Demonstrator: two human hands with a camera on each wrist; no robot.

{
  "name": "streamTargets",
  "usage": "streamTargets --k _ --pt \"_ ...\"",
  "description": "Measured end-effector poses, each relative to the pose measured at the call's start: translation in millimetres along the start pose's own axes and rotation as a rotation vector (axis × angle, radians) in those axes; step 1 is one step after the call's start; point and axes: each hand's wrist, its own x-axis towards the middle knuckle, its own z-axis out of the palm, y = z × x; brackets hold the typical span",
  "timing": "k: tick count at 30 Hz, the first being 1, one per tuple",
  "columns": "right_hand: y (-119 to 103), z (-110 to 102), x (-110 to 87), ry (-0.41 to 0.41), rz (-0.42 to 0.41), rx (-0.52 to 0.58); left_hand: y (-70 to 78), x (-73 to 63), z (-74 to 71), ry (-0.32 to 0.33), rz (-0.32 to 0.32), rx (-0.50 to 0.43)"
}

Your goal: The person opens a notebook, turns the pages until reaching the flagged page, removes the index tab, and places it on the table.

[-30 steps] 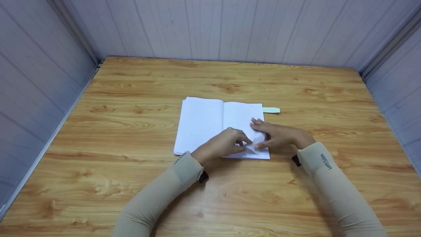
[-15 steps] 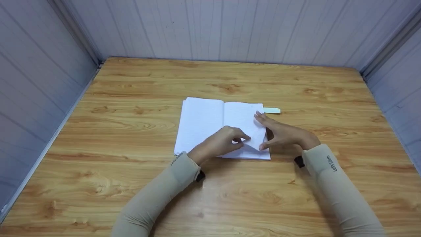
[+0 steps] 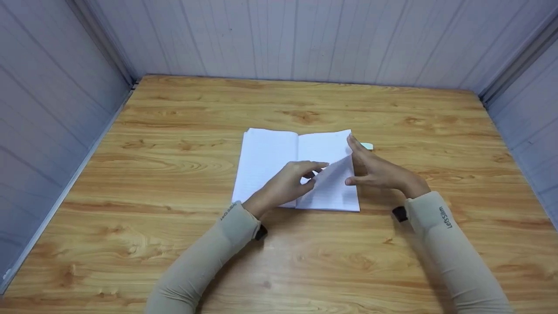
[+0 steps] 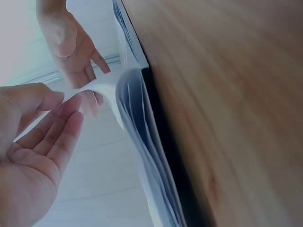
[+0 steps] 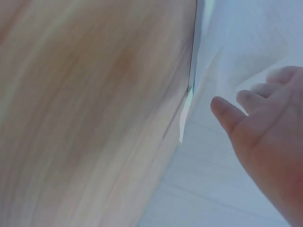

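Note:
An open notebook [image 3: 268,165] with white lined pages lies on the wooden table. My left hand [image 3: 290,181] pinches the near edge of one right-hand page [image 3: 327,146] between thumb and fingers, and that page [image 4: 104,89] curves upward off the stack in the left wrist view. At the notebook's right side, my right hand [image 3: 383,170] is held with fingers extended and thumb apart, its upper fingertips by the page's outer edge. Whether they touch it is hard to tell. In the right wrist view the right hand [image 5: 270,127] grips nothing.
A pale green strip [image 3: 367,146] sticks out past the notebook's right edge, partly behind the right hand. The wooden table [image 3: 183,113] extends around the notebook. Pale panelled walls [image 3: 279,39] stand at the back and both sides.
The page's near right corner, earlier crumpled low between both hands, has been lifted and straightened. My left hand has shifted slightly left and up; my right hand has moved a little right and away.

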Motion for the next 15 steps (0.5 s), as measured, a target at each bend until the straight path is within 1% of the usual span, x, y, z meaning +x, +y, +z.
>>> streamTargets --k 4,9,12,15 --pt "-1 -1 -0.1 0.038 0.006 0.019 0.0 -3.3 -4.3 0.092 -0.008 -0.032" --pt "1 -2 0.0 0.074 -0.002 0.009 -0.5 -6.6 -11.5 0.201 -0.018 -0.078" --pt "1 -2 -0.2 0.065 -0.001 -0.011 -1.6 -9.0 -16.3 0.247 -0.031 -0.104" --pt "1 -2 -0.1 0.034 0.006 -0.03 -3.1 -12.1 -22.0 0.285 -0.043 -0.118"
